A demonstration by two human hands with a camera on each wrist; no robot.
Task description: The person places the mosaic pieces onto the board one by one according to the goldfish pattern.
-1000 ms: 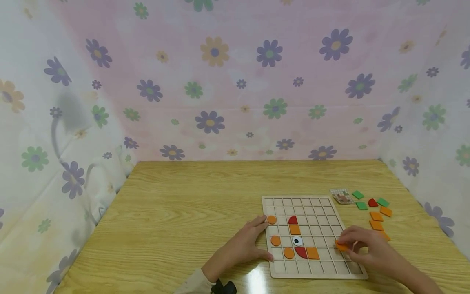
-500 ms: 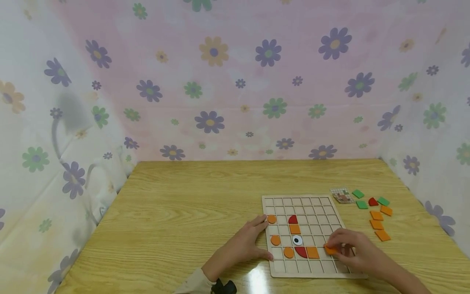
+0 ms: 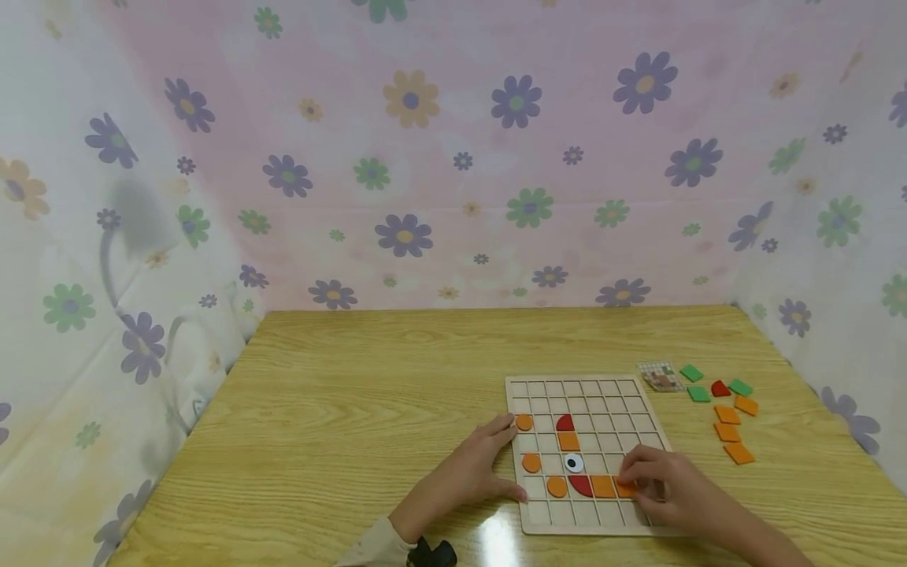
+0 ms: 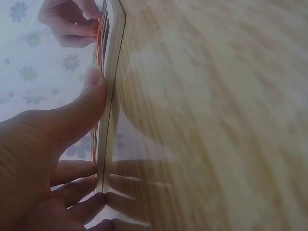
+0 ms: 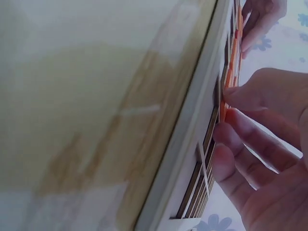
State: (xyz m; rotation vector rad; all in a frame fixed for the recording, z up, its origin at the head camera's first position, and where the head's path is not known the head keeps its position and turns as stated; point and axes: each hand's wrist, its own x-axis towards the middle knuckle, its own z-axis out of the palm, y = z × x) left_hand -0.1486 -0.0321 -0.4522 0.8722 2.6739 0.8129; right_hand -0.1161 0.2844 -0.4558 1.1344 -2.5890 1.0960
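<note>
A wooden grid board (image 3: 546, 516) lies on the table with several flat pieces in its cells: orange discs (image 3: 531, 463), orange squares (image 3: 569, 441), red quarter-round pieces (image 3: 564, 424) and a white eye piece (image 3: 573, 463). My left hand (image 3: 475, 471) rests against the board's left edge, thumb and fingers spread apart; the left wrist view shows the thumb (image 4: 89, 96) on the rim. With thumb and fingertips, my right hand (image 3: 669, 484) pinches an orange square tile (image 3: 625, 488) in the near part of the grid, beside another orange square (image 3: 603, 487). The fingers partly cover it.
Right of the board lie loose orange tiles (image 3: 727, 432), green tiles (image 3: 697, 394) and a red quarter-round piece (image 3: 720, 389). A small pattern card (image 3: 660, 376) sits at the board's far right corner. Flowered cloth (image 3: 468, 157) hangs behind the wooden table (image 3: 340, 409).
My right hand has moved left over the board, carrying the orange square tile into the cell beside the other orange square. The left hand has stayed in place.
</note>
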